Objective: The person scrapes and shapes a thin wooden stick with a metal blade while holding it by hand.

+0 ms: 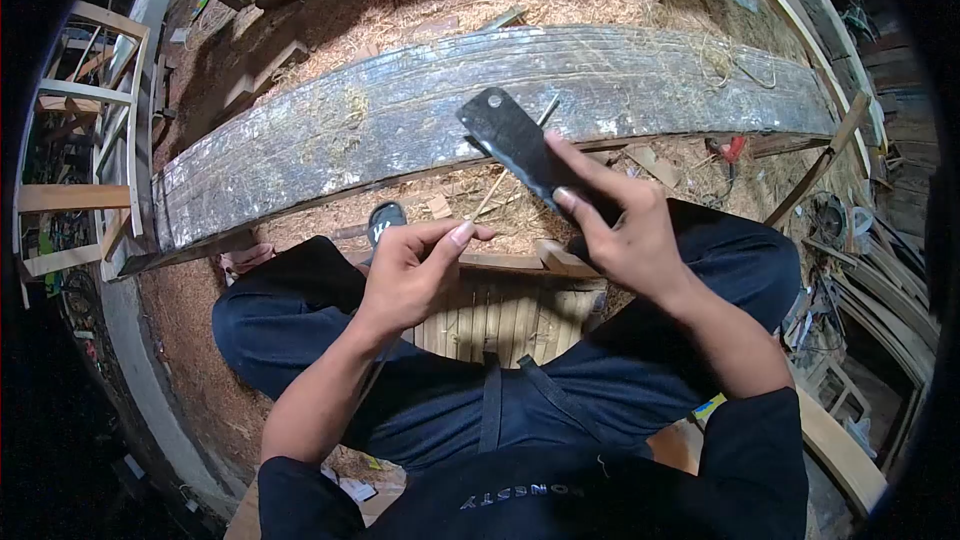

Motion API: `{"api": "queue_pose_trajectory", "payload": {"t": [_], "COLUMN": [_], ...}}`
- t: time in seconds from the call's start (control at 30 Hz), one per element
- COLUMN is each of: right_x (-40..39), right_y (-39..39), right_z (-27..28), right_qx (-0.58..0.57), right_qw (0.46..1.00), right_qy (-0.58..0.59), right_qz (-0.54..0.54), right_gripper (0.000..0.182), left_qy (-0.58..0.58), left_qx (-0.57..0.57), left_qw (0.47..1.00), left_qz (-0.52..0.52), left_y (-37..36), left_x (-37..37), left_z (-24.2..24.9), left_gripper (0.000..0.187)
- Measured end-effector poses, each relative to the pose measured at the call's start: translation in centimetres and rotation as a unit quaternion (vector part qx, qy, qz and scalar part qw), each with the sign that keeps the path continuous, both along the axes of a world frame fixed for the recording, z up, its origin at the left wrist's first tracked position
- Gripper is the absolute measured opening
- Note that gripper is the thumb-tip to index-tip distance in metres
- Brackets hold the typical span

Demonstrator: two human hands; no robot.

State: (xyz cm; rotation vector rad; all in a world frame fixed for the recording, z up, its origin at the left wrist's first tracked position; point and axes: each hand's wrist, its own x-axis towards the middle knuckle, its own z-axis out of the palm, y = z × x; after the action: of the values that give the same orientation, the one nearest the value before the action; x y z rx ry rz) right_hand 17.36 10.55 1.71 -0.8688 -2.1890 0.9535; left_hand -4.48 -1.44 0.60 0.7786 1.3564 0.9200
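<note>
My right hand (628,230) grips a dark cleaver (508,130), a broad rectangular blade with a round hole near its far end. The palm and fingers hide its handle. Between the thumb and fingers of my left hand (412,275) is a thin wooden stick (488,196). It slants up and away to the right, and the blade overlaps its middle in this view. The stick's far end shows beyond the blade, over a long, weathered plank (400,115). Both hands are raised above my lap, on the near side of the plank.
Wood shavings (430,0) cover the ground around the plank. A wooden frame (130,130) stands at the left. A red-handled tool (733,148) lies near the plank's right part. Long wood strips (880,320) are stacked at the right, and a slatted surface (500,315) lies between my legs.
</note>
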Motion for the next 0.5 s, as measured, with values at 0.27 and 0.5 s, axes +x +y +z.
{"api": "queue_pose_trajectory", "payload": {"t": [0.27,0.5], "right_x": [0.3,0.4], "right_y": [0.3,0.1], "right_z": [1.7,1.0], "right_qx": [-0.078,-0.051], "right_qw": [0.995,0.997], "right_qy": [-0.065,-0.044], "right_qz": [-0.005,-0.026], "right_gripper": [0.055,0.056], "left_qy": [0.007,-0.002], "left_qx": [0.018,0.001], "left_qw": [1.0,1.0], "left_qz": [-0.003,0.004], "left_y": [0.3,0.1], "left_x": [-0.2,-0.1], "left_z": [-0.7,-0.6], "left_gripper": [0.03,0.03]}}
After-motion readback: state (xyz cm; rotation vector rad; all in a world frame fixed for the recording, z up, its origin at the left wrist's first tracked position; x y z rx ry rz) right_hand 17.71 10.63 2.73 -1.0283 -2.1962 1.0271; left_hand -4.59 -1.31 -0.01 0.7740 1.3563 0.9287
